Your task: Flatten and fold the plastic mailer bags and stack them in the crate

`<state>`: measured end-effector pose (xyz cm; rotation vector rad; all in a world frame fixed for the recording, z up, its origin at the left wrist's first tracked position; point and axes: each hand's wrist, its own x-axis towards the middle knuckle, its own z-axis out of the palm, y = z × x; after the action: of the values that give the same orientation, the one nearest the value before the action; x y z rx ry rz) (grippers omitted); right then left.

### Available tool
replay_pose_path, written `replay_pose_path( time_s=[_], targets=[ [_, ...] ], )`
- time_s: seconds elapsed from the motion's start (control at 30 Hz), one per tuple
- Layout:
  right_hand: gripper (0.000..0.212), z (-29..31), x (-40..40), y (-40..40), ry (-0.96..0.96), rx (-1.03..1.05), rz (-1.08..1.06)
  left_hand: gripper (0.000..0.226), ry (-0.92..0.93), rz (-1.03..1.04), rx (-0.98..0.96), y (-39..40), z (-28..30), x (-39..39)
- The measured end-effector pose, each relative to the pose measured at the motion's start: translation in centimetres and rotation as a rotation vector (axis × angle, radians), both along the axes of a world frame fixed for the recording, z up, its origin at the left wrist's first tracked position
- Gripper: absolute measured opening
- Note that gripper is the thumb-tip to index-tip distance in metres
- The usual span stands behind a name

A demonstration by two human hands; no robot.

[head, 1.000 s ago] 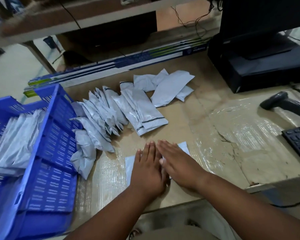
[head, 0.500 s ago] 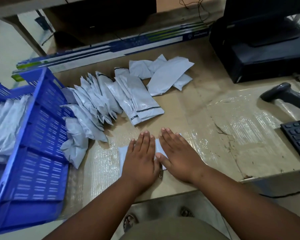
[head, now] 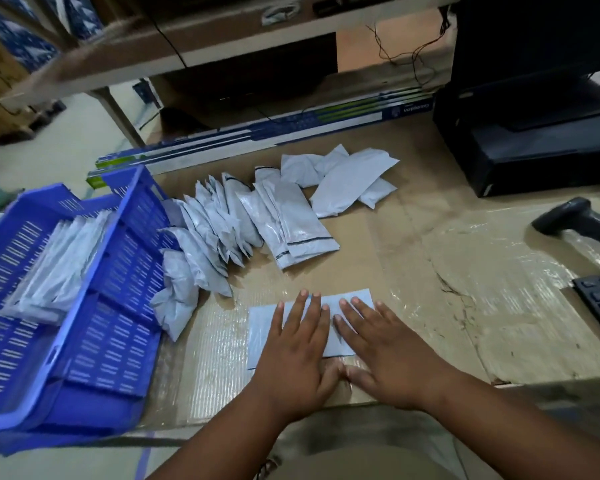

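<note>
A pale grey mailer (head: pixel 329 318) lies flat on the tabletop (head: pixel 430 258), near its front edge, a smooth rectangle with crisp edges. The left hand (head: pixel 297 348) and right hand (head: pixel 385 344) press on it side by side, fingers straight, each grip open and holding nothing. Beyond it lies a fanned row of crumpled grey mailers (head: pixel 222 230). The blue crate (head: pixel 94 306) on the left holds stacked bags (head: pixel 63 268).

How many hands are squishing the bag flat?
2. The left hand and the right hand press side by side on the mailer bag, fingers straight. None hidden.
</note>
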<state>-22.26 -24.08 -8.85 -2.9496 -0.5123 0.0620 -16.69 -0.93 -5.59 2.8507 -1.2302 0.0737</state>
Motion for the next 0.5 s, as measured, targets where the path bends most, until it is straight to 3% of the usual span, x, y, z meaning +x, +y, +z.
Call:
replay_pose_path(
  time_s=[0.2, 0.33, 0.43, 0.5],
  targets=[
    [0.093, 1.0, 0.7, -0.3, 0.092, -0.084, 0.017, 0.095, 0.112, -0.021, 0.064, 3.5, -1.2, 0.9],
    [0.075, 2.9, 2.2, 0.9, -0.04, -0.013, -0.019, 0.088, 0.159, -0.043, 0.036, 3.3, -1.4, 1.4],
    [0.079, 3.3, 3.3, 3.6, 0.024, 0.126, 0.003, 0.081, 0.316, -0.086, -0.069, 4.0, -0.8, 2.2],
    [0.083, 2.1, 3.4, 5.2, 0.086, 0.113, 0.047, 0.077, 0.409, -0.081, -0.222, 5.3, -0.1, 2.6]
  ],
)
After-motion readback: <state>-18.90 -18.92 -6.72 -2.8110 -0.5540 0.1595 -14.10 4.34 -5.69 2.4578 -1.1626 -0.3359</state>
